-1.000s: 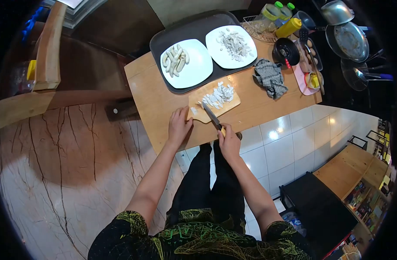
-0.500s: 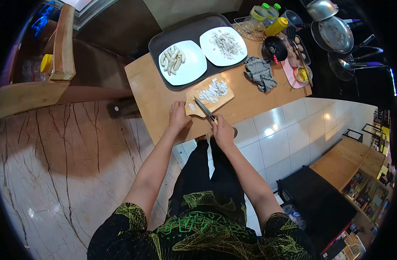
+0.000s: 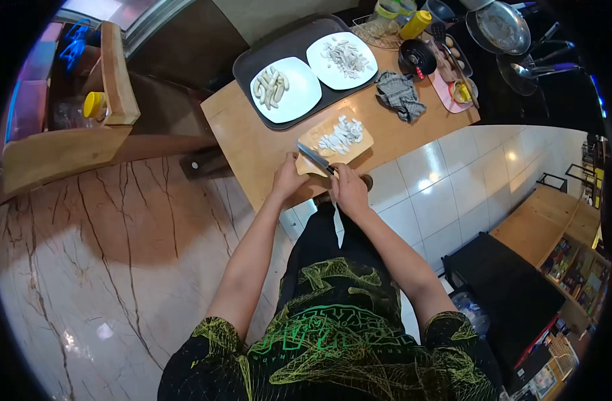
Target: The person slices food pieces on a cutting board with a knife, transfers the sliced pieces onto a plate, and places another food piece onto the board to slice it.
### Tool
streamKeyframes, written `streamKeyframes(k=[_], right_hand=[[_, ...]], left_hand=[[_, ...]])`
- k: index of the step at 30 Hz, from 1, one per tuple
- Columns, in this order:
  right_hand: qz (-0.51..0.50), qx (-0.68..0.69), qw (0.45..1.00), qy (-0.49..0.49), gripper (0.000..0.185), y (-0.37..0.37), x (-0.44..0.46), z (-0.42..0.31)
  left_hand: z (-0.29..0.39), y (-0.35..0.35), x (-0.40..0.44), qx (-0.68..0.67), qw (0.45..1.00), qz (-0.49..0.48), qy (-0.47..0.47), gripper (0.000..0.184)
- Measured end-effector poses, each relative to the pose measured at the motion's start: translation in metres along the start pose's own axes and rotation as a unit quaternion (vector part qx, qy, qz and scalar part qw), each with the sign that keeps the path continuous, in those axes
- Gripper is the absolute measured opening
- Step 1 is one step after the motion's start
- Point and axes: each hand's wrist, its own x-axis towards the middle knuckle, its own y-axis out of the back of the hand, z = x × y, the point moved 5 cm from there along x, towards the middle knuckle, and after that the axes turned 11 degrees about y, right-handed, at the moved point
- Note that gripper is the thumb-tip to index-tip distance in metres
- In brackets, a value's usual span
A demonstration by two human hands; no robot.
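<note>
On the table [image 3: 238, 140], the tray [image 3: 274, 50] sits along the far edge, I judge to keep the plates [image 3: 302, 91] away from the blade. The cutting board [image 3: 310, 138] lies by the near edge, within easy reach. My right hand [image 3: 351, 190] wraps the handle of the knife [image 3: 311, 155], hiding most of it; white pieces [image 3: 342, 136] fill the board's right half. Whether my left hand [image 3: 288, 176], fingers bent, touches the board, I can't tell.

Fisheye distort., dark vignetted corners, glare on flr. tiles [image 3: 432, 175]
</note>
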Motion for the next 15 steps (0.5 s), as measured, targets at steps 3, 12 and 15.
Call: streamKeyframes(k=[3,12,15], right_hand=[[0.016,0.009,1.0,-0.001,0.03,0.009,0.003,-0.009],[0.039,0.039,0.998,0.003,0.028,0.019,0.041,-0.004],[0.027,0.043,0.999,-0.008,0.027,0.019,0.064,0.003]], left_hand=[[0.003,0.007,0.003,-0.027,1.0,0.006,-0.003,0.076],[0.046,0.06,0.029,-0.003,0.998,0.036,-0.055,0.071],[0.049,0.069,0.044,0.004,0.998,0.038,-0.043,0.071]])
